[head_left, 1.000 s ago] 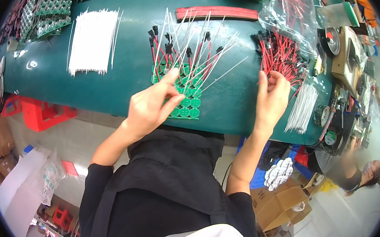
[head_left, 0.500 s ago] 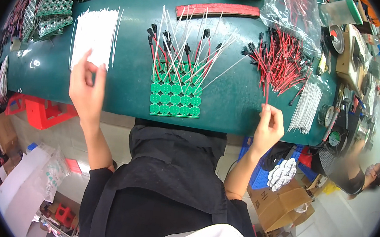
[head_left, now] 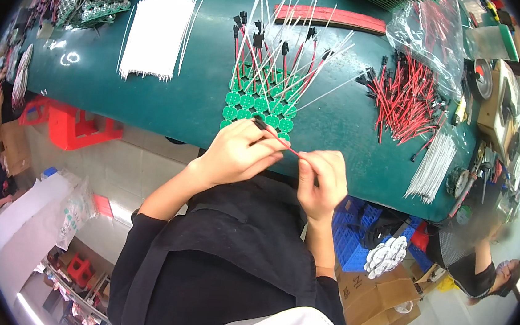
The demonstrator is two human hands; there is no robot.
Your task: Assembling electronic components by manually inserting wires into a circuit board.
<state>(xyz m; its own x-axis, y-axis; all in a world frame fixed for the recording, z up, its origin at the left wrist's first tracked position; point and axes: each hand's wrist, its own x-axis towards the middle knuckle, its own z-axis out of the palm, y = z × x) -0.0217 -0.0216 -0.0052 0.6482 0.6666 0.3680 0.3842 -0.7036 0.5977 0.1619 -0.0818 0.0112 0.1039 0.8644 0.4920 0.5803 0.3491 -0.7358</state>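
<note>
Between the two hands, at the near edge of the tabletop [head_left: 172, 102]: one red wire [head_left: 279, 141] with a black plug at its far-left end. Long axis slanting from upper left, by the left hand [head_left: 236, 154], down to lower right, into the right hand [head_left: 322, 180]. Both hands on it, neither clearly nearer; left at the plug end, right at the bare tail.

Left fingers [head_left: 266, 146] curled nearly closed, thumb and forefinger pinching the wire just behind the plug. Right fingers [head_left: 315, 162] likewise closed to a tight pinch on the lower end, remaining digits folded into the palm.

Just beyond the left fingertips: green board [head_left: 259, 103] of round pads, touching or almost touching the plug end, bristling with white and red leads already standing in it. Farther off to the right: loose red wires [head_left: 404, 101], well apart. Far to the upper left: white wires [head_left: 156, 36] in a flat bundle.
</note>
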